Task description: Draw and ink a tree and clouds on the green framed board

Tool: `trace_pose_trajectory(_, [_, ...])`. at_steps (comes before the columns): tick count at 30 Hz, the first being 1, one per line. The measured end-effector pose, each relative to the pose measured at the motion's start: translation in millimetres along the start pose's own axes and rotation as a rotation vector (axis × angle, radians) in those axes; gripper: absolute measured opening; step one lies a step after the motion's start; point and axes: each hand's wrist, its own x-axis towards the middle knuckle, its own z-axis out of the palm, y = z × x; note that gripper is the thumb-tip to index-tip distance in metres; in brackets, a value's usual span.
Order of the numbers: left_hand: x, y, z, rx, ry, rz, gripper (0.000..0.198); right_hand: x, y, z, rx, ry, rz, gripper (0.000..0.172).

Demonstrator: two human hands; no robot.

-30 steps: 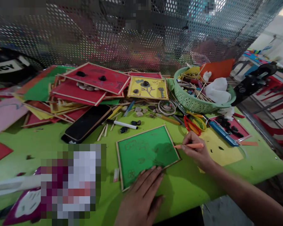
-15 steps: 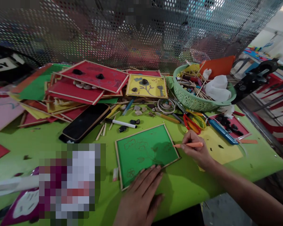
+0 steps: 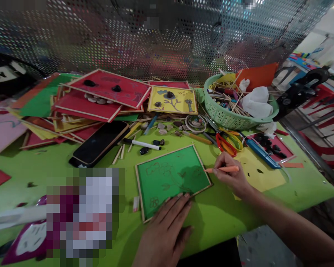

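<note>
A green card (image 3: 172,174) edged with thin wooden sticks lies in front of me, with flower outlines drawn on it. My left hand (image 3: 168,218) rests flat across its lower edge, fingers stretched out. At the card's right edge, my right hand (image 3: 232,174) pinches an orange marker pen (image 3: 228,169), its tip pointing left at the frame. Whether the tip touches the card, I cannot tell. Under and beside my right hand is a yellow sheet (image 3: 263,170) with small dark bits on it.
Behind the card lie a white marker (image 3: 144,144), black stones (image 3: 144,151), scissors (image 3: 226,144) and a blue cutter (image 3: 263,152). A phone (image 3: 100,144) sits before stacked framed cards (image 3: 105,89). A green basket (image 3: 231,116) holds sticks and tissue. A perforated metal panel (image 3: 122,40) stands behind.
The view has shifted very slightly. Both hands, the marker pen and the green card keep nearly the same positions.
</note>
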Motion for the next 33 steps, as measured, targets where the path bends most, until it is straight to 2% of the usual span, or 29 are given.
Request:
trace_pose_trajectory(12, [1.2, 4.9, -4.8, -0.162, -0.072, -0.077, 0.039, 0.0, 0.9, -1.2, -0.095, 0.027, -0.016, 0.016])
trace_pose_trajectory(22, [4.0, 7.6, -8.1, -0.149, -0.068, -0.082, 0.037, -1.8, 2.7, -0.5, -0.247, -0.041, -0.087, 0.015])
trace_pose_trajectory(33, [1.1, 6.6, -6.0, -0.173, -0.088, -0.087, 0.040, -2.3, 2.6, 1.7, -0.340, -0.034, -0.154, 0.015])
